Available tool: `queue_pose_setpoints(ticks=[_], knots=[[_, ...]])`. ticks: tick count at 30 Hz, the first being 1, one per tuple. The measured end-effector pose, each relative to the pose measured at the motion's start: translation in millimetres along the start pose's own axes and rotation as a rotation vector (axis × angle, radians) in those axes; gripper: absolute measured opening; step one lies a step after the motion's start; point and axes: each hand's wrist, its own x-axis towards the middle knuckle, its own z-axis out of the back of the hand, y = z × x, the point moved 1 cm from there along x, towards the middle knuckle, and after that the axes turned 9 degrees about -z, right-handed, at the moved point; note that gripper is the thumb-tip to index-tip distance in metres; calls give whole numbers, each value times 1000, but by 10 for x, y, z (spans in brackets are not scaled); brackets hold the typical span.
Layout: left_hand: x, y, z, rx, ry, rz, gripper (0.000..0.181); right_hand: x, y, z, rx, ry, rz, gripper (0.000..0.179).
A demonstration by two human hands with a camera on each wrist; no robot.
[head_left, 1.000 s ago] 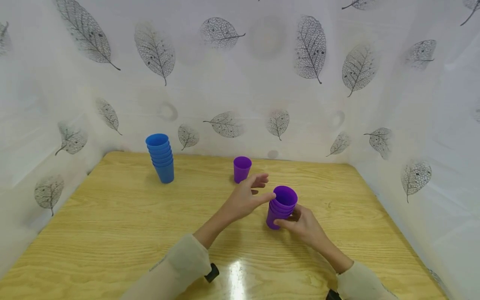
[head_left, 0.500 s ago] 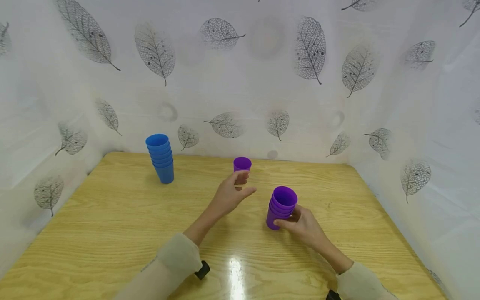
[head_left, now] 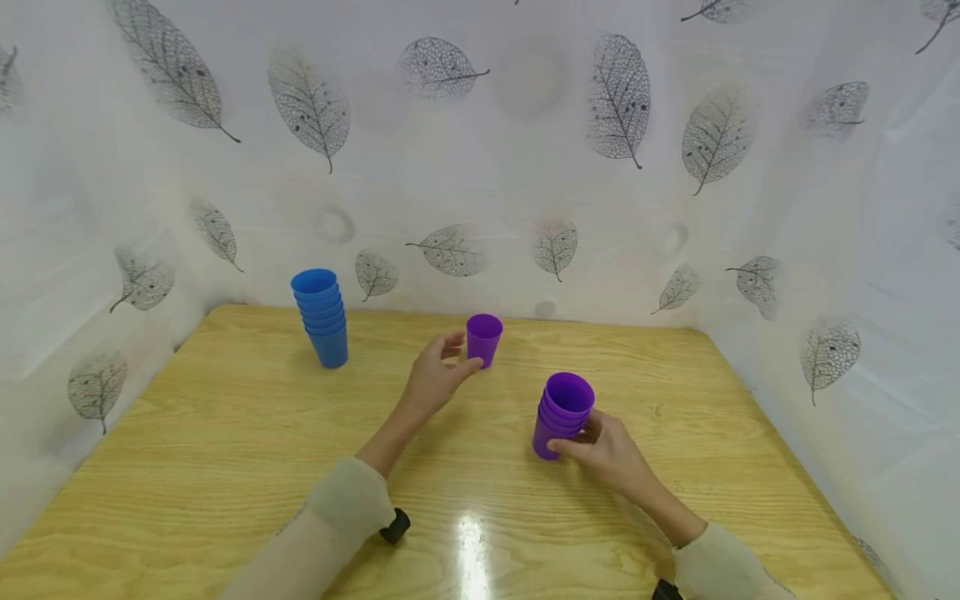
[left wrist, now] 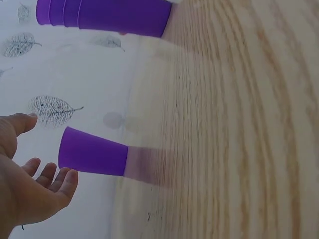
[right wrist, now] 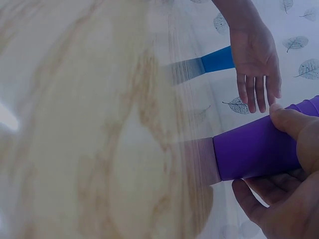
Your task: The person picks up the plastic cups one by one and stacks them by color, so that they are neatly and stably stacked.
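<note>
A single purple cup (head_left: pixel 483 337) stands upright toward the back of the table. My left hand (head_left: pixel 435 379) is beside its left side, thumb and fingers spread around it; in the left wrist view a gap shows between that hand (left wrist: pixel 30 184) and the cup (left wrist: pixel 92 154). Nearer and to the right, my right hand (head_left: pixel 611 450) grips a short stack of nested purple cups (head_left: pixel 557 429) low on its side. In the right wrist view, the thumb and fingers of this hand (right wrist: pixel 294 209) lie on opposite sides of the stack (right wrist: pixel 259 149).
A taller stack of nested blue cups (head_left: pixel 326 333) stands at the back left. The wooden table (head_left: pixel 225 467) is enclosed at the back and sides by white sheeting (head_left: pixel 525 192) with a leaf print.
My left hand has moved away from the purple stack, left and back, to the single purple cup. The right hand and its stack stay in place.
</note>
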Motion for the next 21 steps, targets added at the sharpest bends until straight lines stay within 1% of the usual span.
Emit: queue_pose_setpoints(ticks=[4, 10, 16, 21], knots=[[56, 70, 39, 8, -16, 29, 61, 0, -4, 3, -1, 4, -2, 46], [125, 139, 61, 11, -19, 78, 67, -2, -7, 7, -1, 5, -5, 46], [199, 216, 33, 15, -23, 85, 70, -2, -5, 8, 2, 8, -5, 46], [265, 276, -13, 21, -13, 111, 75, -2, -10, 9, 5, 11, -5, 46]])
